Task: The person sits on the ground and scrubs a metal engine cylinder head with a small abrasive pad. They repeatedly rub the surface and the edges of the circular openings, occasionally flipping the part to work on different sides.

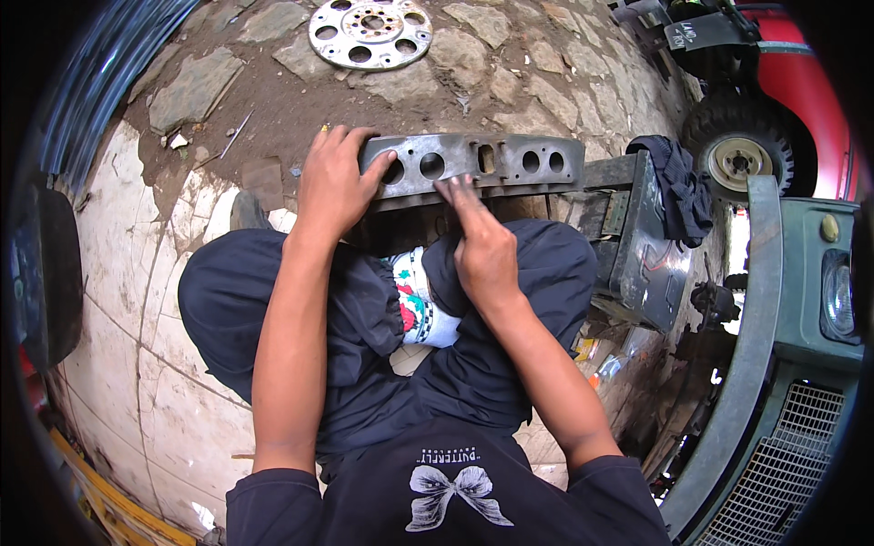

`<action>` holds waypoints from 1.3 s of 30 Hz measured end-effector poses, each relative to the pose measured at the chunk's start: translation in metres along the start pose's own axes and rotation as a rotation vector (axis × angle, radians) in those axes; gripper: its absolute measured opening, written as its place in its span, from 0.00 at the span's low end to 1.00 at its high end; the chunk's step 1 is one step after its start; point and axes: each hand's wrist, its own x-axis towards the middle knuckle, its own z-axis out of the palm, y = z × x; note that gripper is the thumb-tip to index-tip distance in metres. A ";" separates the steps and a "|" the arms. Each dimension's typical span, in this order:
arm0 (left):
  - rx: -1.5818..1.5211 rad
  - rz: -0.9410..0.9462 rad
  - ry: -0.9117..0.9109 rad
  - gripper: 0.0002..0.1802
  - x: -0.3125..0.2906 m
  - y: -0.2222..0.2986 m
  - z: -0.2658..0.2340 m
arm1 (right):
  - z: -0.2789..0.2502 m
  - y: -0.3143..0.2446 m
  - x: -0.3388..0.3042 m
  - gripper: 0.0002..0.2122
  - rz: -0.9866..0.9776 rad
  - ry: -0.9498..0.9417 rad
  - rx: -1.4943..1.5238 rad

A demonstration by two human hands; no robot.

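Observation:
A long grey metal part with a row of round and oval holes lies crosswise just beyond my knees; its exact kind cannot be told. My left hand grips its left end, the fingers over the top edge and the thumb on the flat face beside a round hole. On the same face, near the middle of the lower edge, rest the stretched, darkened fingertips of my right hand. The other fingers of that hand are curled in, and nothing shows in them. What bears the part from beneath is mostly hidden.
Beyond the part a round metal plate with holes lies on the stone ground. At right stand a metal box with a dark cloth, a red vehicle's wheel and a green vehicle front. Dark corrugated sheets are at upper left.

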 end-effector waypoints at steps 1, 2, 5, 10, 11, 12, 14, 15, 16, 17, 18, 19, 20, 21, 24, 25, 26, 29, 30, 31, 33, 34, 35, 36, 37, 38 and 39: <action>-0.003 0.000 -0.004 0.23 0.001 0.001 0.000 | 0.002 -0.002 -0.002 0.33 0.003 0.001 0.002; -0.001 -0.002 -0.011 0.23 0.001 0.001 0.000 | 0.004 -0.006 -0.005 0.33 0.013 0.004 0.006; 0.009 -0.001 -0.003 0.23 -0.001 0.001 0.001 | 0.006 -0.023 -0.012 0.32 0.068 -0.036 0.046; -0.016 0.003 -0.006 0.24 0.000 -0.001 0.001 | 0.005 -0.030 -0.008 0.32 0.079 0.085 0.196; -0.012 0.001 -0.006 0.23 0.000 -0.002 0.001 | 0.005 -0.029 -0.005 0.31 0.085 0.103 0.180; -0.006 -0.001 -0.007 0.23 0.000 -0.003 0.000 | 0.004 -0.026 -0.003 0.31 0.091 0.120 0.164; 0.007 0.010 0.009 0.23 0.001 -0.002 0.001 | -0.001 -0.016 0.009 0.31 0.056 0.154 0.119; 0.007 0.018 0.013 0.23 0.001 0.000 0.002 | -0.001 -0.016 0.013 0.31 0.088 0.114 0.103; -0.001 0.001 0.004 0.23 0.001 0.001 0.002 | 0.001 -0.018 0.016 0.30 0.120 0.074 0.087; -0.005 -0.015 -0.001 0.23 0.001 0.002 0.001 | 0.002 -0.020 0.020 0.30 0.147 0.036 0.074; -0.010 -0.032 -0.006 0.23 0.001 0.003 -0.001 | 0.002 -0.027 0.019 0.29 0.083 0.066 0.139; -0.013 -0.030 -0.012 0.23 0.001 0.004 -0.001 | -0.002 -0.023 0.023 0.28 0.114 0.076 0.149; -0.011 -0.033 -0.017 0.23 0.000 0.004 -0.003 | -0.006 -0.016 0.027 0.28 0.141 0.083 0.164; -0.009 -0.035 -0.021 0.23 0.000 0.004 -0.004 | -0.007 -0.012 0.029 0.27 0.168 0.090 0.179; -0.011 -0.013 -0.027 0.23 0.001 0.005 0.000 | 0.012 -0.027 0.014 0.27 0.077 0.065 0.067; -0.007 -0.021 -0.030 0.23 0.001 0.004 -0.001 | 0.011 -0.029 0.013 0.28 0.098 0.026 0.071; -0.005 -0.029 -0.028 0.23 0.002 0.004 -0.003 | 0.005 -0.022 0.023 0.29 0.114 0.054 0.074; -0.004 -0.034 -0.026 0.23 0.002 0.005 -0.003 | 0.010 -0.016 0.027 0.31 0.128 0.082 0.063; -0.003 -0.032 -0.025 0.23 0.002 0.005 -0.004 | 0.010 -0.018 0.025 0.31 0.105 0.067 0.070; -0.002 -0.032 -0.030 0.23 0.002 0.005 -0.004 | 0.009 -0.019 0.023 0.31 0.083 0.052 0.078; 0.001 -0.032 -0.035 0.22 0.001 0.004 -0.003 | 0.011 -0.021 0.022 0.31 0.083 0.040 0.043; -0.003 -0.019 -0.024 0.22 0.002 0.003 -0.001 | 0.012 -0.022 0.021 0.32 0.083 0.033 0.026; -0.007 -0.008 -0.015 0.22 0.002 0.003 0.000 | 0.013 -0.023 0.019 0.32 0.085 0.025 0.010; -0.011 0.004 -0.006 0.22 0.002 0.003 0.000 | 0.013 -0.025 0.015 0.31 0.095 -0.010 0.023; -0.004 -0.012 -0.018 0.23 0.000 0.003 -0.001 | 0.011 -0.020 0.019 0.31 0.078 0.014 0.022; 0.002 -0.027 -0.025 0.23 0.000 0.005 -0.004 | 0.007 -0.009 0.027 0.31 0.058 0.039 0.019; 0.008 -0.042 -0.033 0.23 0.000 0.007 -0.006 | 0.004 -0.003 0.031 0.31 0.037 0.064 0.015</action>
